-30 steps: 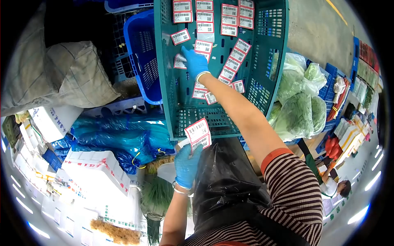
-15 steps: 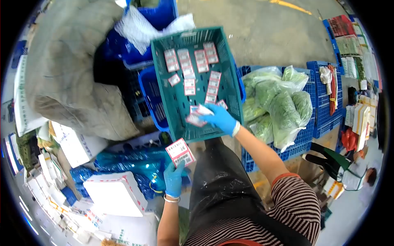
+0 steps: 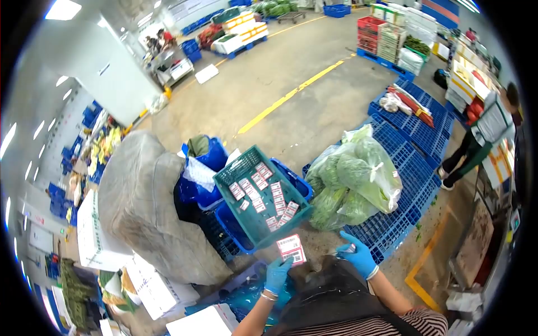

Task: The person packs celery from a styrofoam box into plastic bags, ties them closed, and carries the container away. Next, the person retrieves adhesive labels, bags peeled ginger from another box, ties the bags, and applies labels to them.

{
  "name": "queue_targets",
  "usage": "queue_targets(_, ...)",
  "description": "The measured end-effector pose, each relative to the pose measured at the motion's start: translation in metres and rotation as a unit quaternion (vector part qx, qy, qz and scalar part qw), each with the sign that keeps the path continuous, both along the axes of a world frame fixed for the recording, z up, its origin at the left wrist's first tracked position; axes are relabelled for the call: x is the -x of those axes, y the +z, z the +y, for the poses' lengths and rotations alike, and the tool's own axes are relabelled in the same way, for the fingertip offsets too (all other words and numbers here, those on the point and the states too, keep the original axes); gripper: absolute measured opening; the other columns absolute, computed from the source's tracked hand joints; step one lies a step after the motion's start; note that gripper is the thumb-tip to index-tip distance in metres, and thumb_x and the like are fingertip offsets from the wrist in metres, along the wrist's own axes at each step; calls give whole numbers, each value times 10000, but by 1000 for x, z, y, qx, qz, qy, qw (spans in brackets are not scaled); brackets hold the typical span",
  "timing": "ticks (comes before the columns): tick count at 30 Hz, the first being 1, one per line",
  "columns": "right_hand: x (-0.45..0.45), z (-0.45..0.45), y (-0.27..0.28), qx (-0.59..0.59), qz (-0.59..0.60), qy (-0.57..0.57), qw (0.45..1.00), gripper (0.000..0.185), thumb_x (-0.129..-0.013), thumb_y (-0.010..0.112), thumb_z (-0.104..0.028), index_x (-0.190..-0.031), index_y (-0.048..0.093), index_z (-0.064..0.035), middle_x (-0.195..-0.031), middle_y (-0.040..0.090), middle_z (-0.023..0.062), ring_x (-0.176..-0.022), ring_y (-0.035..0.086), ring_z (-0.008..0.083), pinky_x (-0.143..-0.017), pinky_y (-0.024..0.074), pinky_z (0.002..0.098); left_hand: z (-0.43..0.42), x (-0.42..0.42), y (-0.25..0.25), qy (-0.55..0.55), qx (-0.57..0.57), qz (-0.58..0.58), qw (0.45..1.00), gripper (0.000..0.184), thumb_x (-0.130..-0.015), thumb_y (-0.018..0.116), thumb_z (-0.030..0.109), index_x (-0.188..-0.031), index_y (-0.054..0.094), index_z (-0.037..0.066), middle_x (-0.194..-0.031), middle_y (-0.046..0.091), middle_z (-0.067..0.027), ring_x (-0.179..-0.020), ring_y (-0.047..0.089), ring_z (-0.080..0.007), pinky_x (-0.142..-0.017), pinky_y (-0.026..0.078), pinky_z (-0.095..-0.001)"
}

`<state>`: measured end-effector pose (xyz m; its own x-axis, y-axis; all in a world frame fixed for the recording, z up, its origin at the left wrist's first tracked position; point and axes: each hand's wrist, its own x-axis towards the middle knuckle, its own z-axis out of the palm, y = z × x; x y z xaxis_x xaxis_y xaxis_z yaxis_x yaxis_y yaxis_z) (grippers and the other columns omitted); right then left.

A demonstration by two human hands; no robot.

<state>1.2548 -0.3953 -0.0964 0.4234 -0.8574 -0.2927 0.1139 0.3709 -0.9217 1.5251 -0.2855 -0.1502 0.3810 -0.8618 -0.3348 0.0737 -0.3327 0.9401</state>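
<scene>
My left hand [image 3: 277, 274], in a blue glove, pinches a sheet of red-bordered labels [image 3: 291, 249] near the front edge of the green crate [image 3: 234, 208]. To the right of it, my gloved right hand [image 3: 358, 255] is held away from the crate, fingers curled around a small label piece [image 3: 351, 248]. Several strips of printed labels [image 3: 278, 199] lie on the crate's bottom. Bagged green vegetables [image 3: 358, 168] rest just beyond my right hand.
Blue pallets [image 3: 400, 162] lie at the right, where a person [image 3: 486, 131] stands. Blue baskets [image 3: 228, 221] surround the crate. A grey-covered pile [image 3: 151, 207] and white boxes [image 3: 148, 288] are at the left. Yellow lines [image 3: 291, 96] mark the floor ahead.
The view has tilted up, showing more of the hall. My right hand has left the crate and moved right with a small label piece. My left hand still holds the label sheet.
</scene>
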Motion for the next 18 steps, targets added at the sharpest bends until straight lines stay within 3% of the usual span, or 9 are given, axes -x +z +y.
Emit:
queue_targets(4,84,56,18,46,-22,-54,997,732,-841,668,33,-1491,357,-92,-1133,662,104,-1021,623,180,-906,504,304,2,59,31,-157,-19,-43,986,291,-926,648,267,-992,683,-14,-882,701,-83,-795,607,-125,-743,496,-308)
queue_targets(5,110,70,29,82,-12,-83,993,730,-849,664,20,-1496,347,-95,-1145,659,104,-1050,616,186,-929,496,313,3,72,13,-155,-16,22,987,183,-914,650,174,-968,689,3,-829,652,-9,-729,544,-85,-646,475,-269)
queue_targets(6,132,87,43,76,-13,-100,992,717,-866,656,-6,-1501,335,-97,-1162,655,107,-1078,606,186,-955,484,322,2,77,-4,-246,30,-99,964,192,-926,642,186,-974,689,7,-848,659,-23,-741,558,-92,-661,489,-269)
queue_targets(7,149,108,62,69,-10,-138,988,706,-883,647,-32,-1507,323,-99,-1179,651,111,-1107,597,186,-981,472,330,-4,98,31,-247,14,-98,964,189,-937,626,175,-983,686,2,-880,672,-34,-770,593,-110,-689,512,-280)
queue_targets(8,168,134,77,80,-11,-169,982,705,-891,649,-57,-1509,315,-99,-1195,645,114,-1124,590,185,-990,468,331,-5,125,66,-250,25,62,966,163,-940,611,141,-995,686,7,-906,682,-40,-801,625,-134,-718,529,-294)
queue_targets(9,190,162,90,92,-12,-200,975,705,-898,651,-82,-1512,306,-99,-1211,639,117,-1140,583,185,-999,464,333,-8,139,58,-289,42,7,956,163,-940,605,113,-1029,674,-3,-937,684,-51,-809,637,-149,-727,534,-299)
queue_targets(11,238,235,113,134,16,-282,950,637,-892,673,-110,-1460,387,-61,-1202,644,109,-1104,607,174,-974,484,322,3,193,77,-332,60,92,937,194,-950,611,122,-1067,667,-22,-951,679,-60,-804,621,-132,-716,537,-287)
queue_targets(14,314,357,127,37,-78,-472,877,463,-877,705,-161,-1292,559,-16,-1114,679,98,-989,652,152,-884,526,288,36,292,92,-446,27,76,892,253,-956,605,149,-1107,650,-49,-1002,676,-77,-849,630,-143,-763,527,-302)
queue_targets(18,419,502,131,-37,28,-671,740,290,-861,728,-211,-1067,681,-12,-958,707,75,-752,642,109,-676,517,243,94,451,87,-536,-58,146,830,278,-950,587,136,-1158,608,-49,-1088,642,-80,-935,609,-150,-836,494,-310)
